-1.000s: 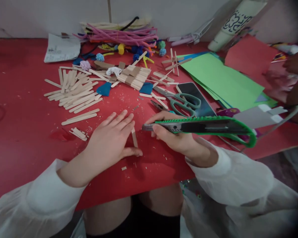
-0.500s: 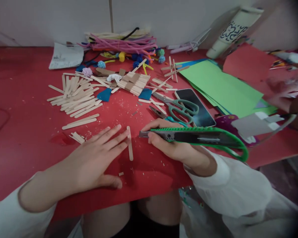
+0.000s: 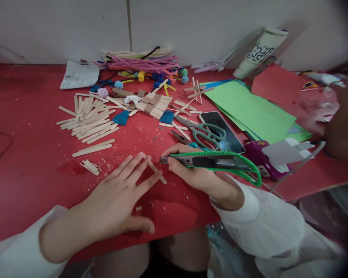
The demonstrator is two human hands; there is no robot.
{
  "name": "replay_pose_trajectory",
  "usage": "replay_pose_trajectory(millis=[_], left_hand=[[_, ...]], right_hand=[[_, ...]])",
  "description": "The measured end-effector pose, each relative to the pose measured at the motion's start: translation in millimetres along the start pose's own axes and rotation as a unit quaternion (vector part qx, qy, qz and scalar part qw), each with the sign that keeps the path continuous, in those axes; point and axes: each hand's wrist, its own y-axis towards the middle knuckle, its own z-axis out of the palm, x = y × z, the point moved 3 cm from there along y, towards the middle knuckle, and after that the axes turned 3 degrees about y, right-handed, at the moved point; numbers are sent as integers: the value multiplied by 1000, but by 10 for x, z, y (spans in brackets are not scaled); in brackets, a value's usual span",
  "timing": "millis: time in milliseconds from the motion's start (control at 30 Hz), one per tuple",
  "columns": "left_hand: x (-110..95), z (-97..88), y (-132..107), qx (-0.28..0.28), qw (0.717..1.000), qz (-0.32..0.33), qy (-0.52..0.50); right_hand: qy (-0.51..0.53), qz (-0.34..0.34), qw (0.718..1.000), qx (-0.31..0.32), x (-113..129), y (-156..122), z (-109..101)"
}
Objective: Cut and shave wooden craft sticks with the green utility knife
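Observation:
My left hand (image 3: 120, 199) lies flat on the red table (image 3: 29, 154), fingers spread, fingertips touching a single wooden craft stick (image 3: 156, 170) that lies slanted before me. My right hand (image 3: 188, 170) is closed round a green utility knife (image 3: 211, 161), its tip pointing left, just right of that stick. Both arms wear white sleeves.
A heap of craft sticks (image 3: 88, 119) lies at the middle left, a glued stick panel (image 3: 153, 104) behind it. Green-handled scissors (image 3: 205, 133), a phone (image 3: 222, 131), green paper sheets (image 3: 249, 108), pipe cleaners (image 3: 145, 63) and a glue gun (image 3: 263, 154) crowd the right and back. Another person's arm (image 3: 340, 127) is at far right.
My left hand slid back and its thumb let go of the stick; the stick now lies slanted under my fingertips. The knife hand has drawn slightly nearer it.

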Motion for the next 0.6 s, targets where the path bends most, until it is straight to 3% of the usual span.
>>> replay_pose_trajectory(millis=[267, 600], left_hand=[[45, 66, 8, 3, 1000, 24, -19], [67, 163, -11, -51, 997, 47, -37]], right_hand=[[20, 19, 1000, 5, 44, 24, 68], [24, 15, 999, 37, 112, -29, 99]])
